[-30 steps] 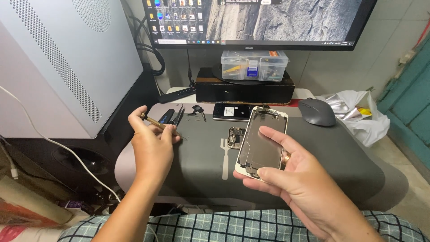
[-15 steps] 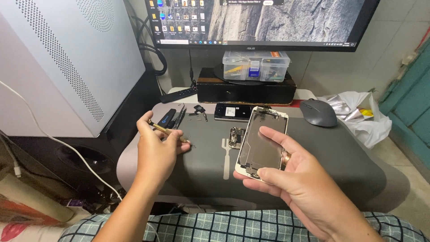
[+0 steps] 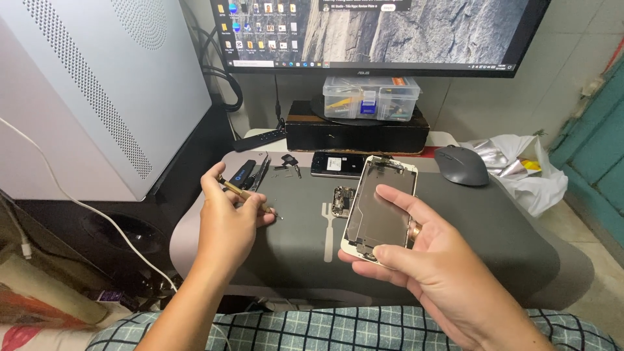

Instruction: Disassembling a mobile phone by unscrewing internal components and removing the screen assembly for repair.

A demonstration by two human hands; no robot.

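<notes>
1. Over the grey mat (image 3: 455, 253) on the tabletop, the right hand (image 3: 435, 273) holds a phone screen assembly (image 3: 380, 208) with a pale frame. Its fingers wrap the lower and right edges, the thumb lies across the back, and so the lower corner is hidden.
2. The left hand (image 3: 227, 221) pinches a thin brass-coloured screwdriver (image 3: 247, 195) between thumb and fingers. The tip points down to the right, close above the mat; whether it touches the mat cannot be told.
3. Both forearms are cut off at the bottom edge, above a blue checked cloth (image 3: 312, 331).
4. Between the hands, on the mat, lie a small phone part (image 3: 341, 200) with metal pieces and a flat white tool (image 3: 329, 231) shaped like a fork. The small details of the part are hard to make out.
5. Farther back lie a dark phone body (image 3: 337, 164), tweezers and small tools (image 3: 260, 172), and a rounded grey mouse (image 3: 463, 166).
6. A clear plastic box (image 3: 370, 97) stands on a dark box (image 3: 357, 133) under the monitor (image 3: 383, 32), whose top is cut off.
7. The front and right parts of the mat are open room.
</notes>
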